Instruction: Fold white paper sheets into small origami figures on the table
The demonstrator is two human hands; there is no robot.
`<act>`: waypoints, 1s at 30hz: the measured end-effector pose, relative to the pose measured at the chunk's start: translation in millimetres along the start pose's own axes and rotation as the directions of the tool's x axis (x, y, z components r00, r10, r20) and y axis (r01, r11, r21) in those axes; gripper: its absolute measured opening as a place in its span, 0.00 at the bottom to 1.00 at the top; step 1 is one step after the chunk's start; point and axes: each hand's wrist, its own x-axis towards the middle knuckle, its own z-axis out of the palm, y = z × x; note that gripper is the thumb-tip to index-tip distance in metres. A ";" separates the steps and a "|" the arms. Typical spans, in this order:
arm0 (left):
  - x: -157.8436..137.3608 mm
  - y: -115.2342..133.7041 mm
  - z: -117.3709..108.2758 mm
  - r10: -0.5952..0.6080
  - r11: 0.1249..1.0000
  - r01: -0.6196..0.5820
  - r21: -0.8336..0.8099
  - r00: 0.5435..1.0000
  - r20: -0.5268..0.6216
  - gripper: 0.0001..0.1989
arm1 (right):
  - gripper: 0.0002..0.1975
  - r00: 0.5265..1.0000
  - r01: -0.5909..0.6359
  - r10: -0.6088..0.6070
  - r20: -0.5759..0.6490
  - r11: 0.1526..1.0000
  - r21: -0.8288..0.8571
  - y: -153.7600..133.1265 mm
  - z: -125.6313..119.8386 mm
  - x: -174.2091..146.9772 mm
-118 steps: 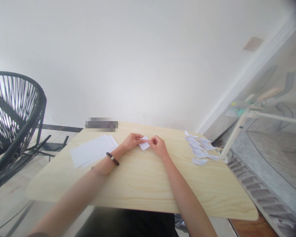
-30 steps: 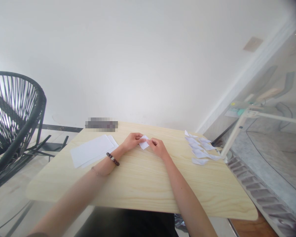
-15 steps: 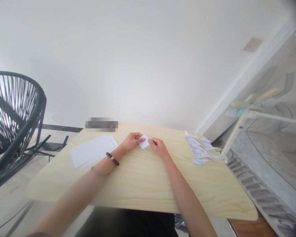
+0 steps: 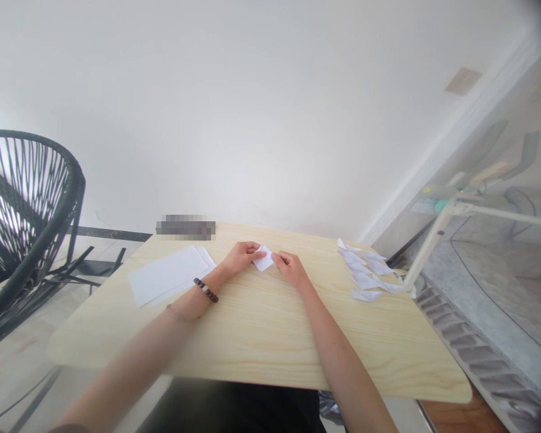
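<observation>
A small folded piece of white paper [image 4: 264, 261] is held up over the middle of the table, one corner pointing down. My left hand [image 4: 241, 257] pinches its left side, thumb in front. On the opposite side my right hand [image 4: 289, 266] has thumb and forefinger closed at the paper's right corner. White paper sheets [image 4: 169, 275] lie overlapped left of my left wrist. Several folded paper pieces [image 4: 364, 280] with pointed ends are set out in rows to the right of my right hand.
The light wooden table [image 4: 252, 337] backs onto a white wall. A black woven chair [image 4: 36, 198] stands at the left. Beyond the right edge is a white metal frame [image 4: 428, 246]. A pixelated patch covers something at the table's back left.
Almost nothing differs. My right hand has shifted very slightly to the right at the paper's corner, while my left hand keeps its pinch.
</observation>
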 end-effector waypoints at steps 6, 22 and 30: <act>-0.3 0.4 -0.5 -0.001 1.000 0.002 0.020 1.000 -0.009 0.19 | 0.19 1.000 0.007 -0.007 0.005 1.000 -0.001 1.6 0.3 0.5; -1.7 4.9 0.7 0.016 0.982 -0.022 0.185 0.999 0.032 0.20 | 0.18 0.998 0.050 -0.048 0.048 0.998 -0.045 -1.3 2.2 -1.1; -2.2 3.5 -0.3 0.026 0.981 -0.038 0.193 0.998 0.065 0.19 | 0.17 0.992 0.065 -0.058 0.112 0.996 -0.060 -5.2 1.8 -2.6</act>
